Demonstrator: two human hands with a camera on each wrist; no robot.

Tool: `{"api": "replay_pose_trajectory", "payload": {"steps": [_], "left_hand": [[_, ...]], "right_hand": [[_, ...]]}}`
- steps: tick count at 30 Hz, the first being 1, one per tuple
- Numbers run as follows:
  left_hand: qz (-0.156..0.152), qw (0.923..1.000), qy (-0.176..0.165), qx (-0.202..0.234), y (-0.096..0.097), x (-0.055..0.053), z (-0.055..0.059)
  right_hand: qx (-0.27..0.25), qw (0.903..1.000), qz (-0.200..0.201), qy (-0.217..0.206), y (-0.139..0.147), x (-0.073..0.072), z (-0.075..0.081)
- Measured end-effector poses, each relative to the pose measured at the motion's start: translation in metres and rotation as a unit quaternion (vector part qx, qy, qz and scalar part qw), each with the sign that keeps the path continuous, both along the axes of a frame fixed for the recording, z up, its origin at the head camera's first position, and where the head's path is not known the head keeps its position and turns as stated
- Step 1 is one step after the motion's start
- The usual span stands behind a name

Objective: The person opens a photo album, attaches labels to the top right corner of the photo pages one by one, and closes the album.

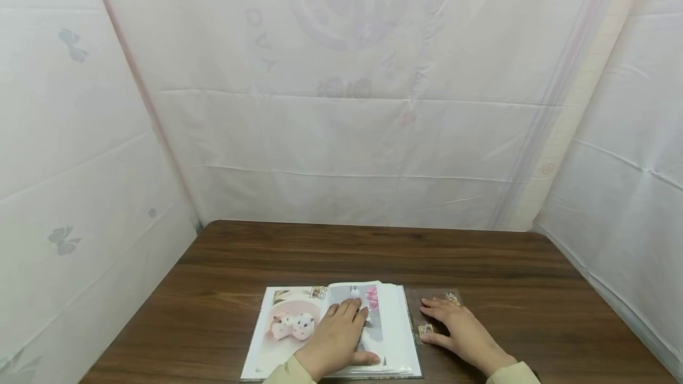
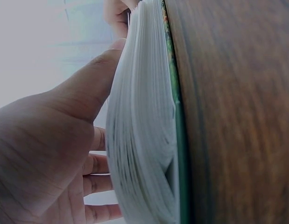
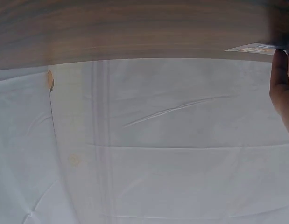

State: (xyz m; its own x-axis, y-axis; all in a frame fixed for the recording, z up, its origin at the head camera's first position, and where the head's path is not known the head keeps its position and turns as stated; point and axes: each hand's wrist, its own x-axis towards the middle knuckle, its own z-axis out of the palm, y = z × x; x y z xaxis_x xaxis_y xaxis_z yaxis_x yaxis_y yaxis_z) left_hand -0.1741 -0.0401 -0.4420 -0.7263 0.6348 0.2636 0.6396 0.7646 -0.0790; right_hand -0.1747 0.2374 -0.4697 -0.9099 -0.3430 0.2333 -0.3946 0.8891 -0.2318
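Cloth (image 1: 80,135) with faint printed bows hangs at the far left, beside the dark wood worktop (image 1: 507,259). Near the front lies the album (image 1: 397,325), open; its left page (image 1: 253,348) carries a photo (image 1: 288,307) of round speckled things on pink, and a gold-and-dark character piece (image 1: 318,293) sits at that page's upper right corner, so one spot appears to be decorated, though whether the piece is stuck down I cannot tell. On the facing photo (image 1: 373,336) no such piece shows outside the hand, so that side looks undone. The left hand (image 1: 336,336) lies palm down there, fingers straight and mostly close together, pointing away from the person, with the thumb stretched out to the right; the left wrist view puts it against the thick page edges. Just right of the album is a clear sheet (image 1: 434,293) with an upper piece (image 1: 453,297) and a lower piece (image 1: 425,330), which suggests that some are left to use. Over it, the right hand (image 1: 461,333) reaches in from the right at a slant, its fingers extended and the thumb spread apart, pinching nothing visible.
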Motion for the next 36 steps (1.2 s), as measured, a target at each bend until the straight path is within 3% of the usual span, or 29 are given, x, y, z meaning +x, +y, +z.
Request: {"api": "replay_pose_trajectory", "payload": {"steps": [12,18,28,36], "left_hand": [[0.006,0.9998,-0.017,-0.007,-0.001,0.0,-0.002],[0.005,0.9997,-0.022,-0.005,-0.001,0.0,-0.001],[-0.001,0.9999,-0.014,-0.005,-0.001,-0.001,0.0],[0.0,0.9993,-0.037,0.002,0.001,0.001,0.008]], "right_hand": [[0.01,0.9991,0.008,0.041,0.001,-0.007,-0.002],[0.009,0.9983,-0.006,0.057,0.0,-0.013,-0.001],[-0.005,0.998,-0.023,0.059,-0.004,-0.015,0.003],[-0.013,0.9978,-0.036,0.055,-0.007,-0.014,0.006]]}}
